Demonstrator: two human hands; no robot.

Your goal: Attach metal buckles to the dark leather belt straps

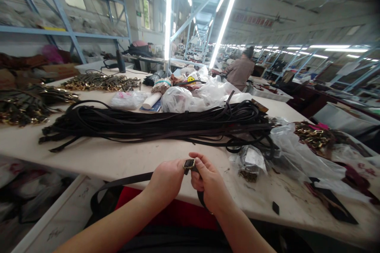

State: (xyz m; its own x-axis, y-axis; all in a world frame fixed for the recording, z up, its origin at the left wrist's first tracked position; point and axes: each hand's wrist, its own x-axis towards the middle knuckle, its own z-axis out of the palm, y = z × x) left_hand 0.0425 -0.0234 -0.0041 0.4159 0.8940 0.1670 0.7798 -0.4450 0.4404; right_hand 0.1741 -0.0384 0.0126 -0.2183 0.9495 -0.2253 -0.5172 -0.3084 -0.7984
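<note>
Over the near table edge, my left hand (166, 180) is closed around a black strap (129, 179), which trails out to the left and droops in a loop. A small rectangular metal buckle (189, 164) with the strap through it sits between my two hands. My right hand (210, 182) pinches the strap beside the buckle with thumb and fingers, and a length of it hangs below that hand. The strap's course inside my fists is hidden. Just beyond my hands lies a long bundle of black straps (160, 124) across the table.
Piles of straps with brass-coloured hardware (102, 82) lie at the back left. A clear bag of metal parts (249, 162) and crumpled plastic (299, 162) are on the right, near a small black piece (276, 207). A person (242, 71) is farther back. An open drawer (59, 217) juts out lower left.
</note>
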